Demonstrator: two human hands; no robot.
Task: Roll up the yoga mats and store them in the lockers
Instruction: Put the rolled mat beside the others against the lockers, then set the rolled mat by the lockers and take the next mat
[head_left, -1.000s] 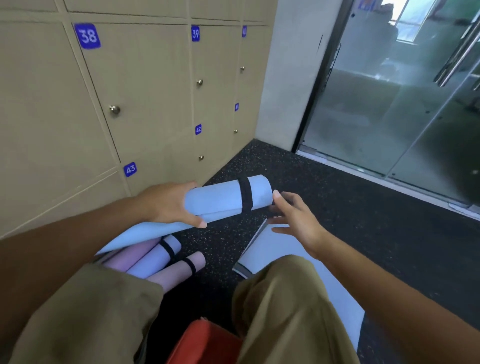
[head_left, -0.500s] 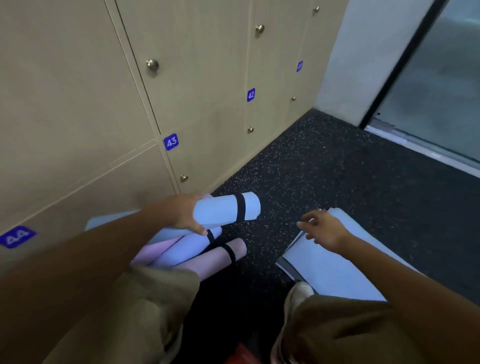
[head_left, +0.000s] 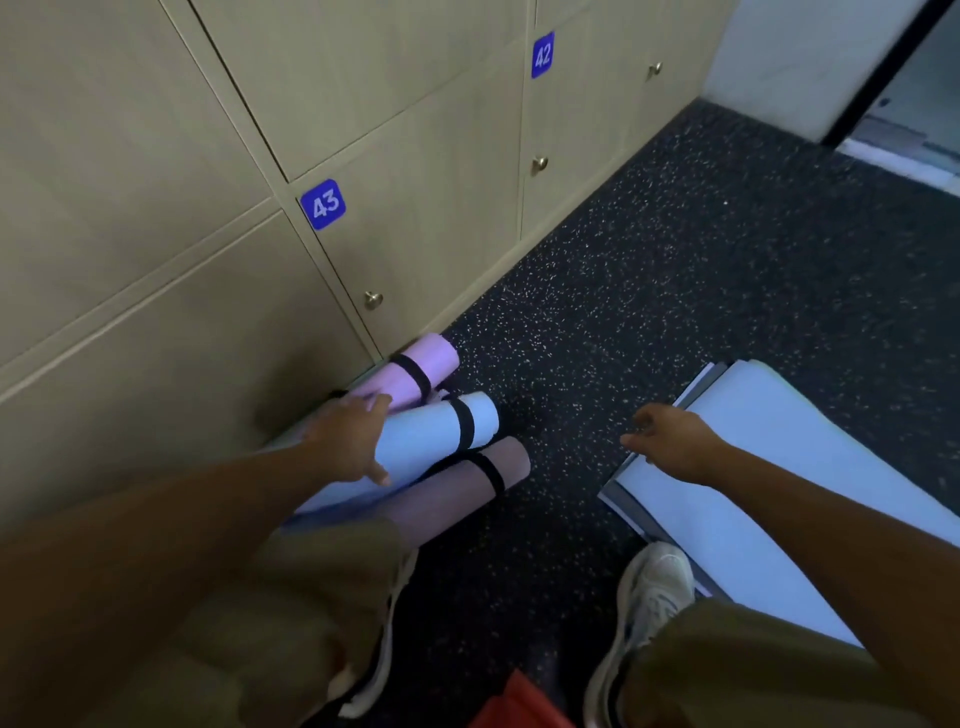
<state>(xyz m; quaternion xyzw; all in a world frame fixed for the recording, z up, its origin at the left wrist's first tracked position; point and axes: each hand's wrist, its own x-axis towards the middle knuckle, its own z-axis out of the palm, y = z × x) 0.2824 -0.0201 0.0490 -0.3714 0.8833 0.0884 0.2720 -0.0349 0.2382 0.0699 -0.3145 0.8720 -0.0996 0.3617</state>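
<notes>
Against the foot of the lockers, near the left of the scene, lay a small heap of rolled yoga mats, each bound by a black strap. A pink roll sat farthest back, touching the base of the door marked 43. A light blue roll rested on top of the heap, and a mauve roll lay nearest, on the speckled floor.

The left hand was laid over the near end of the light blue roll, fingers spread along it and thumb down its side. Whether it gripped the roll or merely pressed on it could not be told. A loose flap of blue mat trailed out beneath the forearm, so that roll looked less tidy than the others.

To the right, the right hand hovered low over the corner of a stack of flat mats, fingers loosely bent and holding nothing.

By my judgement the task was partway through. Three mats were rolled and strapped, yet none was stored, since every locker door in view stood closed. At least one flat mat remained to roll, probably more, as darker edges showed under the top blue sheet. After that, a locker would need opening and the rolls putting inside.
</notes>
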